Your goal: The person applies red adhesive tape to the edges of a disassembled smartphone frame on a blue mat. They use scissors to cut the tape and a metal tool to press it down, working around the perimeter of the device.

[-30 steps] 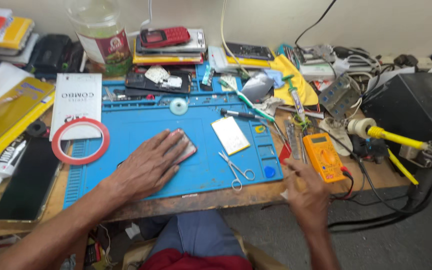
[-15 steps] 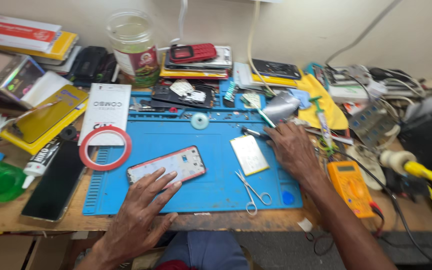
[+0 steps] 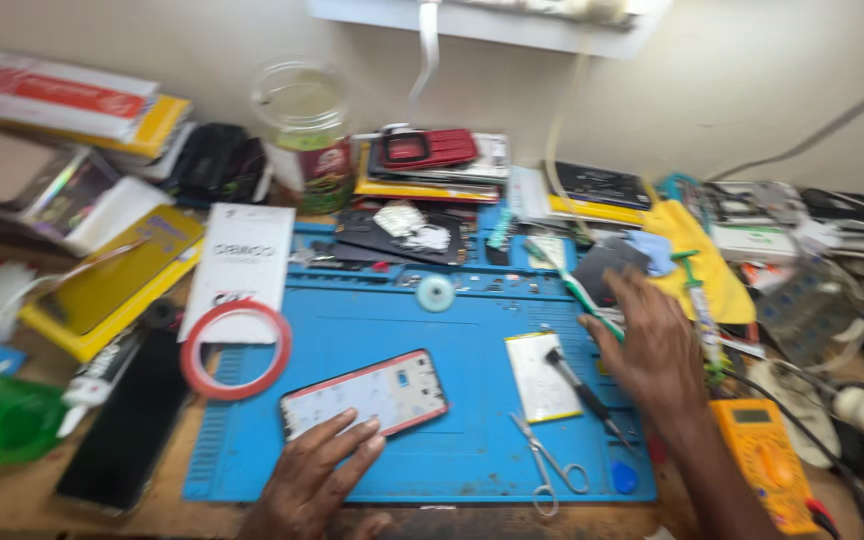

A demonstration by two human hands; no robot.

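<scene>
One blue mat (image 3: 472, 420), cluttered wooden bench (image 3: 12, 500), pale wall (image 3: 752, 90)

The left hand (image 3: 317, 475) slides off the red-rimmed phone (image 3: 364, 393), fingertips at its edge; the right hand (image 3: 652, 350) moves up to the green-handled tool (image 3: 577, 290).

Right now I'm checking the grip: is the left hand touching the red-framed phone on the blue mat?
Touching. The head view shows the left hand's fingertips lying on the near edge of the red-framed phone, with no gap visible.
</scene>
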